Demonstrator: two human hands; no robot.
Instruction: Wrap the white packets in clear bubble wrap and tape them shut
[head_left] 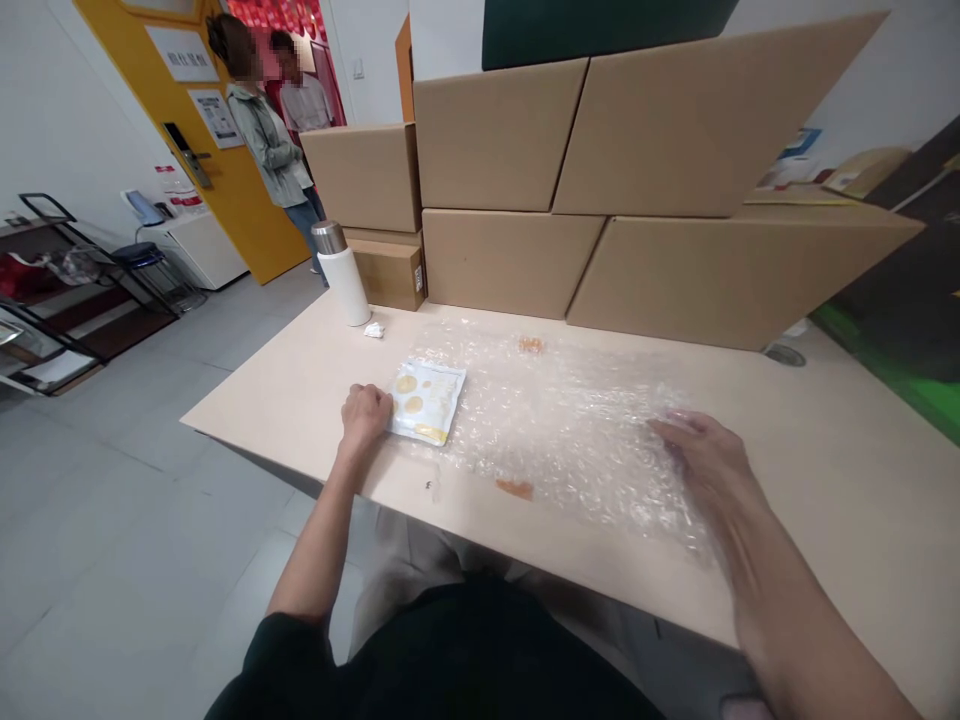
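A flat white-blue packet [429,402] with yellow round prints lies on the left part of a clear bubble wrap sheet [570,420], which is spread over the table. My left hand [365,412] is closed at the packet's left edge, its fingertips partly hidden. At the sheet's right end, my right hand [705,455] pinches the bubble wrap, with the thumb side towards the packet. Two pieces of orange-brown tape show on the sheet, one at the far edge [531,344] and one at the near edge [514,488].
A white bottle [345,280] with a metal cap stands at the far left, beside a crumpled white scrap [373,330]. Stacked cardboard boxes [510,262] line the table's back. Two people [274,150] stand near a yellow door [217,200]. A black cart [75,290] is at left.
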